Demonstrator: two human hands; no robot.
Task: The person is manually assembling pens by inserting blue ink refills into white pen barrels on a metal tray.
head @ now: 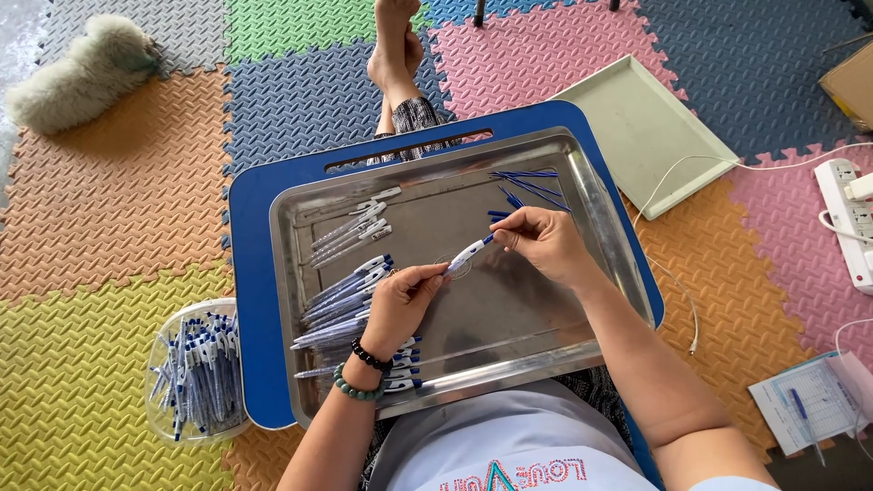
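Note:
My left hand holds a white and blue pen barrel over a steel tray. My right hand pinches a thin blue refill at the barrel's tip. Several loose blue refills lie at the tray's far right. Rows of white and blue pens lie on the tray's left side, some under my left wrist. The steel tray rests on a blue lap tray across my legs.
A clear plastic tub of pens stands on the floor at left. A pale green tray lies at upper right, a white power strip with cables at far right, papers at lower right. Coloured foam mats cover the floor.

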